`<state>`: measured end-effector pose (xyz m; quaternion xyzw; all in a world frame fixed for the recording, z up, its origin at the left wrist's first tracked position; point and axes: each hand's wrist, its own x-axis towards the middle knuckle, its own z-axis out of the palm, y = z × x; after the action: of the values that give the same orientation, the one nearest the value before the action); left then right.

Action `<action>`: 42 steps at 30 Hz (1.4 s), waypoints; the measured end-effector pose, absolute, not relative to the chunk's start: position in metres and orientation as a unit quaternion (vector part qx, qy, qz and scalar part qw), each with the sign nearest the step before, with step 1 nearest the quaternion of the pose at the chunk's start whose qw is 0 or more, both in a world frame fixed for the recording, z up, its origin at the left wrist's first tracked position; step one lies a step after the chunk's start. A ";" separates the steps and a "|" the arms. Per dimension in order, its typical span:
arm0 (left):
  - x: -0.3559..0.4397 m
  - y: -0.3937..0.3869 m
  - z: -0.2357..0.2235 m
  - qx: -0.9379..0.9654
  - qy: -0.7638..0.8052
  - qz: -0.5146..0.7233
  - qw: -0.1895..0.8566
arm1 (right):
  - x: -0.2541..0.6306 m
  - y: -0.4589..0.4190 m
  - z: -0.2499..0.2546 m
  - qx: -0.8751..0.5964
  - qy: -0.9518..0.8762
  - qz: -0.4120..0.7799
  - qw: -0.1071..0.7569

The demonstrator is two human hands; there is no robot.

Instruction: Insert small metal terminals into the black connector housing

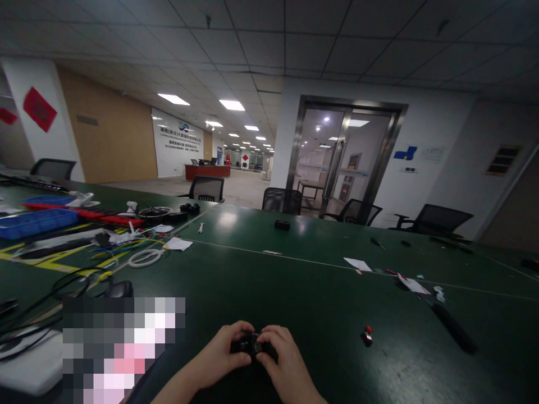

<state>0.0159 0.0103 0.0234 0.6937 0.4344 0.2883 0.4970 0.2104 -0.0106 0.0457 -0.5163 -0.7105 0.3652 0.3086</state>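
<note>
Close to the table's near edge, my left hand (225,350) and my right hand (280,350) face each other around a small black object (252,343). Thumbs and fingers of both hands are closed on it from either side. Its kind is hard to make out, since the fingers cover most of it and the picture is dark there. To the right of my hands lies a small red and silver item (368,335) on the green table (324,314).
Cables (84,280), a blue tray (37,223) and a white cable coil (145,257) crowd the left side. A black box (282,225) sits at the back. Paper (415,284) and a long black-handled tool (453,329) lie right. A pixelated patch covers the lower left.
</note>
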 end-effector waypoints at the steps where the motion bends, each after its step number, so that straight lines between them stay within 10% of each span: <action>1: 0.016 0.010 0.023 0.694 0.433 0.289 0.498 | 0.210 -0.011 0.045 -0.515 -0.711 0.363 0.311; 42: 0.011 0.013 0.012 0.693 0.454 0.297 0.476 | 0.202 -0.010 0.048 -0.492 -0.763 0.288 0.304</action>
<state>0.0110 0.0134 0.0120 0.6926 0.4537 0.2971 0.4756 0.2025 -0.0098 0.0477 -0.4920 -0.7634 0.2879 0.3037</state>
